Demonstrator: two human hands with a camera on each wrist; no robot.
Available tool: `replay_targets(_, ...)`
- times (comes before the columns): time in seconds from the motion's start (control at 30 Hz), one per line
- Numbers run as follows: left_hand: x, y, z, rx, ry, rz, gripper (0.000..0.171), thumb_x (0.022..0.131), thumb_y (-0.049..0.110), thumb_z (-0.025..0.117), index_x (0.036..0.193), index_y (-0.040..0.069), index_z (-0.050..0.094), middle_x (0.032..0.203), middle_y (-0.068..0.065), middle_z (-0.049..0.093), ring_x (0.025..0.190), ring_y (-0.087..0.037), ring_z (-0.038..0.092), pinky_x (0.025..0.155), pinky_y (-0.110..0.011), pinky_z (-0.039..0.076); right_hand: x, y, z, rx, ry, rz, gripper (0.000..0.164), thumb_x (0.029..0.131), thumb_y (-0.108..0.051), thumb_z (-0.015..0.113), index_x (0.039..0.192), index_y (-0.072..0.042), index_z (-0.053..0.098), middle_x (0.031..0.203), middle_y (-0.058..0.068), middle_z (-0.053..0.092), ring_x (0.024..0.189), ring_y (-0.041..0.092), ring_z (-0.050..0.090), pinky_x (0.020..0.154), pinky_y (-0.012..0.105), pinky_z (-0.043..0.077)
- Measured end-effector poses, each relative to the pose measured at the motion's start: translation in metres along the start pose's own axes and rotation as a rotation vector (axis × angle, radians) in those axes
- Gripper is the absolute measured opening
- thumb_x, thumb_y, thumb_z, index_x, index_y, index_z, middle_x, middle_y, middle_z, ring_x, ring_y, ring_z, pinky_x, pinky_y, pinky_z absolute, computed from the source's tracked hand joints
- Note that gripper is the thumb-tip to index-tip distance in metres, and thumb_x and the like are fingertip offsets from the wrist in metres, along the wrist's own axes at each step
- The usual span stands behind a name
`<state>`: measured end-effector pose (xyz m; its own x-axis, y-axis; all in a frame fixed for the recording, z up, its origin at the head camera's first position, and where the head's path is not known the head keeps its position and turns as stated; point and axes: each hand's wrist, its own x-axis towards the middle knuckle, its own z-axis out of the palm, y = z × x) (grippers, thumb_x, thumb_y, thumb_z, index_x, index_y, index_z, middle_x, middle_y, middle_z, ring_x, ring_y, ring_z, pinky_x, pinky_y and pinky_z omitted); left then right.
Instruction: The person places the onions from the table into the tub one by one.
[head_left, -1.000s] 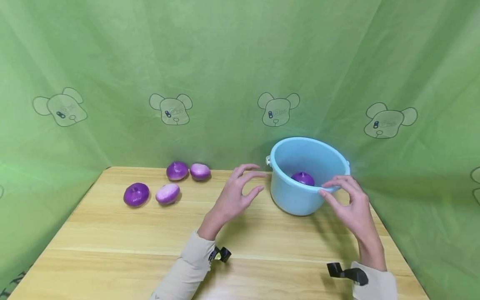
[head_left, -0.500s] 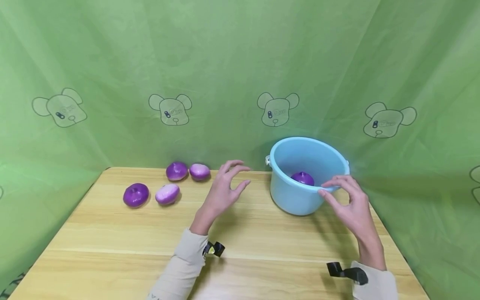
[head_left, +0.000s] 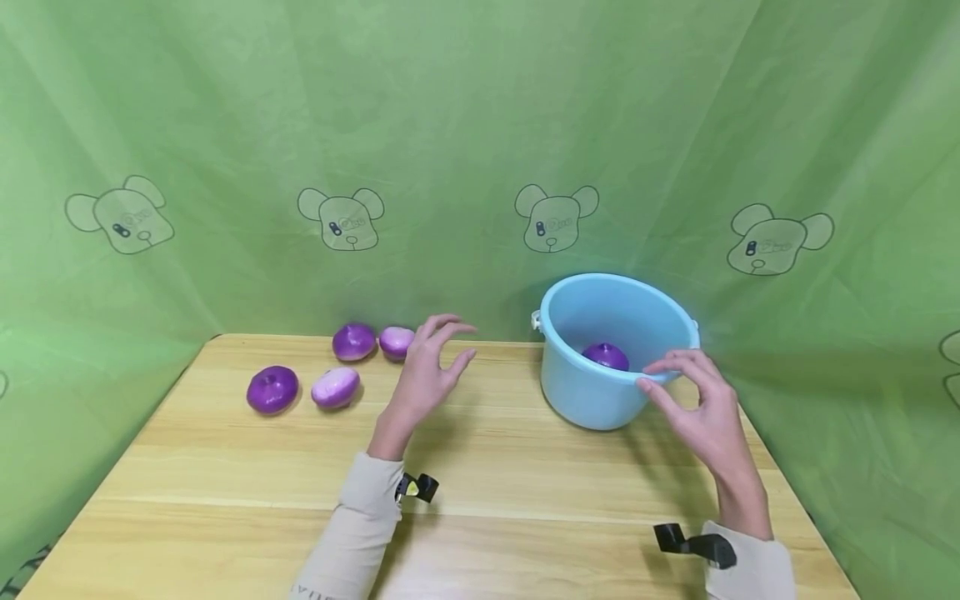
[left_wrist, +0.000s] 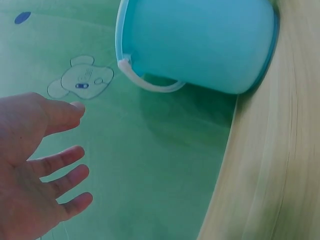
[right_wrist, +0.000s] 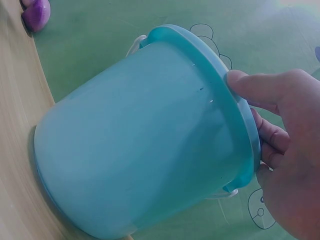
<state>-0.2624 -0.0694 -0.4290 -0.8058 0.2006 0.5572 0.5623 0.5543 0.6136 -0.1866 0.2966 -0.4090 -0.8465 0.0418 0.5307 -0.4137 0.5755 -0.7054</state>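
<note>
My right hand point(head_left: 701, 412) pinches the near rim of a light blue bucket point(head_left: 588, 396), thumb outside and fingers over the edge, as the right wrist view also shows. Inside the bucket sits one purple onion point(head_left: 606, 357). With nothing in its grasp, my left hand point(head_left: 423, 375) hovers above the table, its fingers spread and lightly bent. Just behind its fingers a pale-sided onion point(head_left: 394, 342) is partly covered. Left of that lie a purple onion point(head_left: 354, 342), another pale-sided onion point(head_left: 335, 388) and a dark purple onion point(head_left: 273, 390).
The wooden table point(head_left: 247, 517) runs back to a green curtain point(head_left: 450, 125) printed with bear faces. The bucket stands near the table's back right, close to the curtain. Its white handle point(left_wrist: 150, 84) hangs at the side.
My left hand has moved left, away from the bucket toward the onions, and now covers part of one. The right hand and the bucket have stayed in place.
</note>
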Motion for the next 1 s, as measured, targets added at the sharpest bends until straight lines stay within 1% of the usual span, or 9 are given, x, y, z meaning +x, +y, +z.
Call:
replay_targets(0.17, 0.0, -0.009, -0.001, 0.003, 0.003, -0.03, 0.034, 0.094, 0.015, 0.075, 0.127, 0.01, 0.068, 0.141, -0.013, 0.055, 0.133, -0.033, 0.048, 0.114, -0.055, 0.038, -0.001, 0.001, 0.0, 0.009, 0.001, 0.007, 0.021, 0.087, -0.005, 0.082, 0.106, -0.003, 0.074, 0.122, 0.008, 0.06, 0.122, 0.004, 0.046, 0.118, 0.061, 0.026)
replay_targets(0.33, 0.0, -0.016, -0.001, 0.005, -0.011, -0.068, 0.035, 0.095, 0.016, 0.074, 0.129, 0.008, 0.067, 0.144, -0.014, 0.053, 0.135, -0.033, 0.046, 0.116, -0.055, 0.036, -0.001, 0.001, -0.001, 0.007, -0.001, 0.011, 0.02, 0.087, -0.006, 0.082, 0.106, -0.003, 0.074, 0.121, 0.003, 0.06, 0.122, 0.004, 0.046, 0.118, 0.061, 0.026)
replay_targets(0.43, 0.0, -0.02, -0.001, 0.012, -0.006, -0.081, 0.035, 0.095, 0.016, 0.074, 0.129, 0.009, 0.066, 0.144, -0.015, 0.053, 0.136, -0.033, 0.046, 0.116, -0.055, 0.037, -0.001, 0.001, -0.001, 0.004, -0.001, 0.008, 0.02, 0.087, -0.006, 0.082, 0.105, -0.003, 0.074, 0.12, 0.0, 0.059, 0.122, 0.004, 0.046, 0.118, 0.061, 0.027)
replay_targets(0.7, 0.0, -0.029, -0.002, 0.019, -0.01, -0.117, 0.036, 0.096, 0.016, 0.073, 0.13, 0.01, 0.066, 0.145, -0.014, 0.051, 0.136, -0.032, 0.044, 0.115, -0.055, 0.037, -0.001, 0.002, 0.001, 0.013, 0.0, 0.008, 0.021, 0.087, -0.004, 0.081, 0.106, -0.002, 0.073, 0.122, 0.013, 0.06, 0.122, 0.004, 0.046, 0.119, 0.058, 0.026)
replay_targets(0.9, 0.001, -0.035, -0.003, 0.019, -0.009, -0.135, 0.035, 0.096, 0.015, 0.073, 0.13, 0.01, 0.066, 0.146, -0.017, 0.05, 0.137, -0.034, 0.043, 0.116, -0.055, 0.036, -0.001, 0.002, 0.0, 0.011, -0.001, 0.01, 0.021, 0.087, -0.004, 0.081, 0.106, -0.003, 0.073, 0.122, 0.012, 0.061, 0.122, 0.005, 0.047, 0.119, 0.054, 0.028)
replay_targets(1.0, 0.001, -0.039, -0.003, 0.025, -0.001, -0.141, 0.035, 0.095, 0.015, 0.074, 0.129, 0.01, 0.066, 0.147, -0.018, 0.05, 0.137, -0.034, 0.043, 0.115, -0.056, 0.037, -0.001, 0.001, 0.0, 0.011, -0.001, 0.009, 0.021, 0.086, -0.003, 0.082, 0.106, -0.003, 0.073, 0.121, 0.008, 0.061, 0.122, 0.005, 0.047, 0.119, 0.054, 0.028)
